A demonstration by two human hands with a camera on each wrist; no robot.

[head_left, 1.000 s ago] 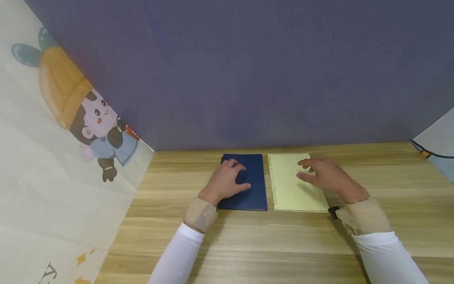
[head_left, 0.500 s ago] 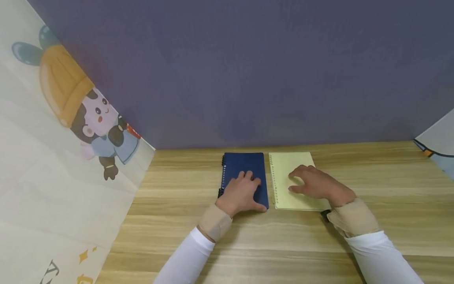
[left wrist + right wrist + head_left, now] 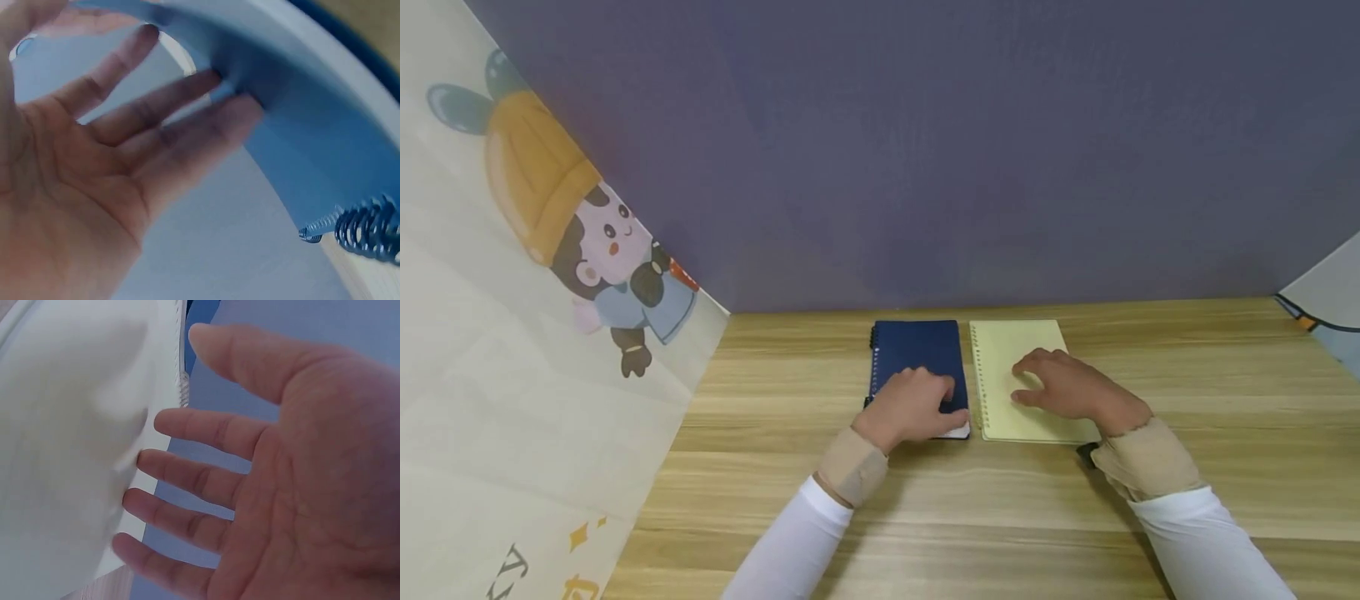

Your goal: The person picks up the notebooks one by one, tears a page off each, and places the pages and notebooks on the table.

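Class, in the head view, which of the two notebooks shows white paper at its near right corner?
The navy blue notebook, under the left hand: white paper peeks out at that corner, while the pale yellow notebook shows none there.

One dark blue spiral-bound notebook and one pale yellow spiral-bound notebook, two altogether, at the lower centre of the head view. Two bare hands: one left hand, one right hand. Two white fabric sleeves; two beige wrist wraps; one orange-hatted cartoon figure, upper left.
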